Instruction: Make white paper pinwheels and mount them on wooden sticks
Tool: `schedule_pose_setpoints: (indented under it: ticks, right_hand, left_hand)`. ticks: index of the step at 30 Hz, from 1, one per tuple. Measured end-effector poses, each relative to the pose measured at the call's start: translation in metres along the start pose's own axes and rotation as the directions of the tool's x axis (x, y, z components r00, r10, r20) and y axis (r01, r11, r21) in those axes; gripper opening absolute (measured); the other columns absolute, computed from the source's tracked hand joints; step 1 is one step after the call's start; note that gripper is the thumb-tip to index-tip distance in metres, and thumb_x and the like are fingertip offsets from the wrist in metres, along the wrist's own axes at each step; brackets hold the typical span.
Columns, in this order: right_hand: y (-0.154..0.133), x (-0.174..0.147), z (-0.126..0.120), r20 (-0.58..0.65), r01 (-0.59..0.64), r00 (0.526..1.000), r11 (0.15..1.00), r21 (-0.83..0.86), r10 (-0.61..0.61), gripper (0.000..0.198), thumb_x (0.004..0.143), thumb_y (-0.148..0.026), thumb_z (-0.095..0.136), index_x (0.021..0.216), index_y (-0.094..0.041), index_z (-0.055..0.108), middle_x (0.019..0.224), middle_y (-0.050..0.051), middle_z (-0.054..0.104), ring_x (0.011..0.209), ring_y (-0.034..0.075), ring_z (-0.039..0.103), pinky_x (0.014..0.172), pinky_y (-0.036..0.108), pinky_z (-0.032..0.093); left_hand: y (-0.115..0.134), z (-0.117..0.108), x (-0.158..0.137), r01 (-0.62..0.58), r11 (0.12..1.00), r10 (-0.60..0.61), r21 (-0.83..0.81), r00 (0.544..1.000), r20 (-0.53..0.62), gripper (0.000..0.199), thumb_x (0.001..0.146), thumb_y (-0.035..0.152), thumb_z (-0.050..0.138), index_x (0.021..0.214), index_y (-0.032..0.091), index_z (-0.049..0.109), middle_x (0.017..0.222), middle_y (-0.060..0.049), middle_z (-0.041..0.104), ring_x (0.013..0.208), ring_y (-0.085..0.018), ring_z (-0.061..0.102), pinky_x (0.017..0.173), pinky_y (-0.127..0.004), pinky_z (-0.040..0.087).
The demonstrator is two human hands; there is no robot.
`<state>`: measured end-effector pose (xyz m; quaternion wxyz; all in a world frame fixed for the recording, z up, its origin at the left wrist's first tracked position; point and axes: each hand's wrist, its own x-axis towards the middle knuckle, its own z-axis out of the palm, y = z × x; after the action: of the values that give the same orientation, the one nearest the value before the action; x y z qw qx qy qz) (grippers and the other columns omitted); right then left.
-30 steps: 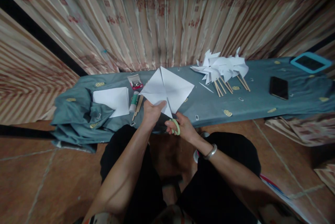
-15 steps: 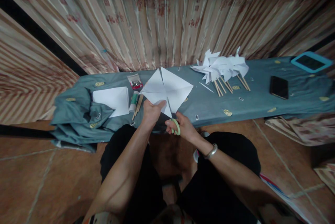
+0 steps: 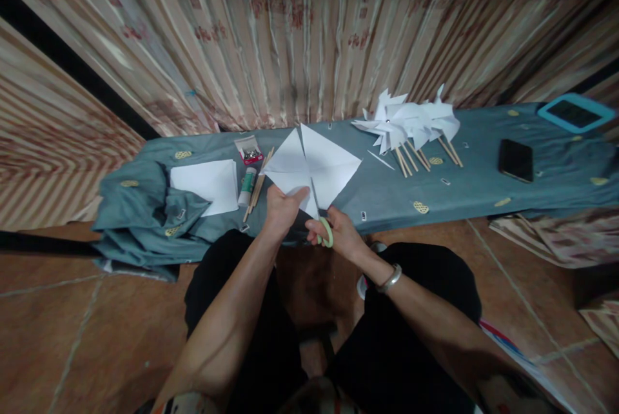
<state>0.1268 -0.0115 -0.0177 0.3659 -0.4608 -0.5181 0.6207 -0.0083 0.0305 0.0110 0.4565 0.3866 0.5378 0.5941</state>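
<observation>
My left hand point(image 3: 284, 209) pinches the near-left side of a white paper square point(image 3: 331, 166), its thumb lying on top. The square is turned corner toward me, with creases and a slit running in from its far corner. In my right hand point(image 3: 335, 231) is a pair of scissors point(image 3: 327, 233) with light green handles, fingers through the loops. The blades lie at the near corner of the paper, along a second cut; how far they are parted I cannot make out. Left of the paper lie wooden sticks point(image 3: 256, 193), a glue stick point(image 3: 247, 187) and a small red box of metal pins point(image 3: 250, 151).
A stack of white paper point(image 3: 207, 182) lies at the left of the green cloth point(image 3: 382, 204). Several paper pinwheels on sticks point(image 3: 411, 122) are piled toward the back right. Farther right are a phone point(image 3: 516, 160) and a blue-framed tablet point(image 3: 575, 113). Curtains point(image 3: 300, 33) hang behind.
The paper and my left hand have shifted slightly to the right. My right hand, with the scissors, has hardly moved.
</observation>
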Motion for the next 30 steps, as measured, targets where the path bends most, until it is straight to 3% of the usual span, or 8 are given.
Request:
schedule_pose_setpoints:
  ticks: [11, 20, 27, 30]
  right_hand:
    - [-0.0047, -0.0003, 0.0033, -0.016, -0.014, 1.000, 1.000, 0.013, 0.014, 0.047, 0.068, -0.052, 0.076, 0.091, -0.019, 0.051, 0.054, -0.004, 0.063, 0.044, 0.011, 0.058, 0.041, 0.021, 0.043]
    - [-0.0088, -0.0013, 0.0049, -0.035, -0.020, 0.999, 1.000, 0.015, 0.021, 0.045, 0.067, -0.050, 0.078, 0.082, -0.020, 0.048, 0.050, -0.005, 0.061, 0.043, 0.011, 0.057, 0.040, 0.020, 0.042]
    - [-0.0074, -0.0004, 0.0049, -0.041, -0.031, 0.999, 0.999, 0.017, 0.031, 0.045, 0.067, -0.051, 0.077, 0.086, -0.019, 0.053, 0.050, -0.005, 0.060, 0.042, 0.011, 0.056, 0.039, 0.021, 0.041]
    - [-0.0069, -0.0027, 0.0039, 0.002, -0.019, 1.000, 1.000, 0.016, 0.019, 0.047, 0.070, -0.051, 0.075, 0.097, -0.018, 0.054, 0.055, -0.003, 0.064, 0.047, 0.012, 0.059, 0.042, 0.020, 0.044]
  left_hand:
    - [-0.0005, 0.0000, 0.0008, -0.041, 0.999, 0.041, 0.004, 0.999, 0.007, 0.020, 0.054, 0.024, 0.074, 0.069, 0.015, 0.066, 0.073, -0.002, 0.069, 0.068, -0.016, 0.061, 0.067, -0.027, 0.050]
    - [0.0011, -0.0002, -0.0001, -0.019, 1.000, 0.020, -0.022, 1.000, 0.002, 0.021, 0.054, 0.024, 0.074, 0.071, 0.014, 0.066, 0.074, -0.002, 0.069, 0.068, -0.016, 0.062, 0.068, -0.027, 0.050]
    - [0.0002, 0.0004, 0.0001, -0.001, 0.999, 0.001, -0.043, 1.000, -0.001, 0.021, 0.053, 0.023, 0.074, 0.071, 0.015, 0.066, 0.076, -0.003, 0.070, 0.068, -0.017, 0.063, 0.069, -0.028, 0.051]
    - [-0.0023, 0.0000, 0.0012, 0.006, 0.999, -0.006, -0.050, 1.000, -0.006, 0.021, 0.053, 0.024, 0.075, 0.071, 0.016, 0.066, 0.075, -0.003, 0.070, 0.067, -0.017, 0.063, 0.068, -0.028, 0.051]
